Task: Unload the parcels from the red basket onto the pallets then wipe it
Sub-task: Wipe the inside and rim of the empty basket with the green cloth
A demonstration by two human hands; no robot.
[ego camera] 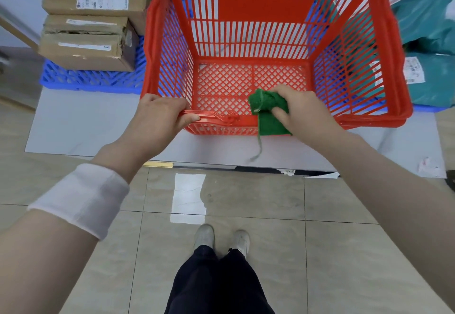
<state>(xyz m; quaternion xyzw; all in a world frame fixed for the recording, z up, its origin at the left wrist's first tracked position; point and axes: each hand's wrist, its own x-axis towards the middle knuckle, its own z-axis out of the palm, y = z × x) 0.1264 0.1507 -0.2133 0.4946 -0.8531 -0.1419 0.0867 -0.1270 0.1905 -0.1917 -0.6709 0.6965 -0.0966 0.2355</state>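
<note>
Red basket sits empty on a grey floor mat, between the blue pallet stacked with cardboard parcels and teal bagged parcels on the right. Left hand is clamped on the basket's near rim. Right hand grips a bunched green cloth pressed over that same rim, a loose thread dangling below.

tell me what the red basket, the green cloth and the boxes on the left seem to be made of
Red basket: moulded plastic, slightly glossy, going by its slatted walls and lattice floor.
Green cloth: soft, matte fabric, probably towelling or microfibre; it bunches in the right hand and trails a loose thread.
Boxes: brown corrugated cardboard, matte, with creased, torn edges and white paper labels.
</note>
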